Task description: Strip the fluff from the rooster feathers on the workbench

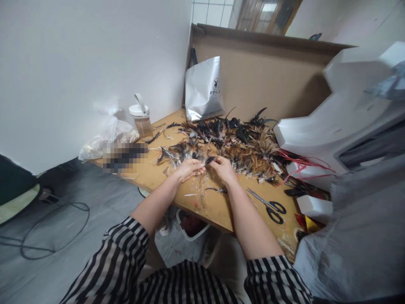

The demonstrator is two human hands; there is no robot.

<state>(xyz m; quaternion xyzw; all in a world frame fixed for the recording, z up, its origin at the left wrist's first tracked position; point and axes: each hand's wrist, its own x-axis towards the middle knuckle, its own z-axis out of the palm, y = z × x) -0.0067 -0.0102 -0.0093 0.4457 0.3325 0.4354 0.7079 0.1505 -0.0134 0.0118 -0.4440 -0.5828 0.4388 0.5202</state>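
My left hand (191, 169) and my right hand (222, 169) meet close together over the near edge of a feather pile. Between my right thumb and fingers is a small dark feather (209, 160), its tip pointing toward my left hand. The left fingers are pinched together, and what lies in them is too small to make out. Behind both hands spreads a heap of brown and black feathers (249, 145) on the wooden table (218, 211). Black-handled scissors (268, 206) lie partly spread to the right of my right forearm.
A jar with a white lid (142, 120) and a clear plastic bag (109, 131) stand at the left. A silver pouch (204, 90) leans against a cardboard panel (268, 76). Red ties (310, 164) hang by white foam (303, 122) at right. A white bin (192, 226) sits below.
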